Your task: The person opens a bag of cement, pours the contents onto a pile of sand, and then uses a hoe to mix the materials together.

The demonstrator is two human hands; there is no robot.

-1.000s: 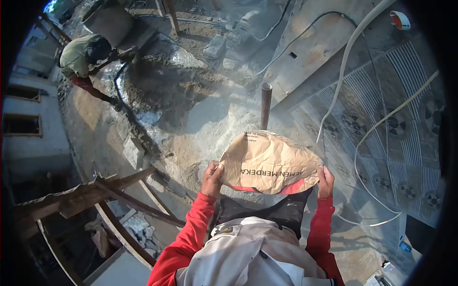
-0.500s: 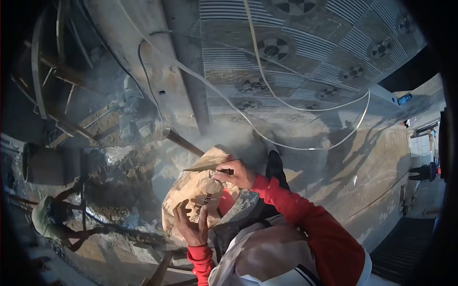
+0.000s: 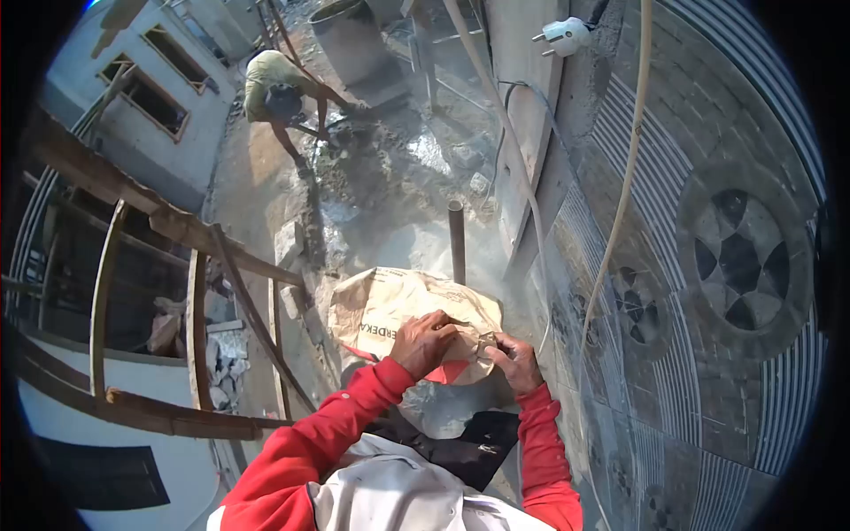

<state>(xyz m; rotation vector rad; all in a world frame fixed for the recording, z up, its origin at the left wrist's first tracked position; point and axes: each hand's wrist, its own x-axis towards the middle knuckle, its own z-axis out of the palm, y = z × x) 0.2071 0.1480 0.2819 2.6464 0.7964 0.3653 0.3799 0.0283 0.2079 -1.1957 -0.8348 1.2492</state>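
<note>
A tan paper sack (image 3: 390,296) with dark printed letters and a red patch is held in front of my body. My left hand (image 3: 423,345) has its fingers curled over the sack's near side, gripping the folded paper. On the sack's right end, my right hand (image 3: 516,363) pinches a crumpled edge between thumb and fingers. Whatever the sack holds, if anything, is hidden. Just beyond it stands an upright pipe-like post (image 3: 457,239).
A person (image 3: 279,93) bends over the wet, rubble-covered ground ahead, near a large round drum (image 3: 350,40). Wooden framing (image 3: 195,332) rises at left. A tiled wall (image 3: 655,292) flanks my right, with a hanging cable (image 3: 620,208) and a plug (image 3: 564,38).
My view has turned, bringing the tiled wall to the right and the bending person to the top. My left hand has gone from spread fingers to gripping the sack; my right still pinches it.
</note>
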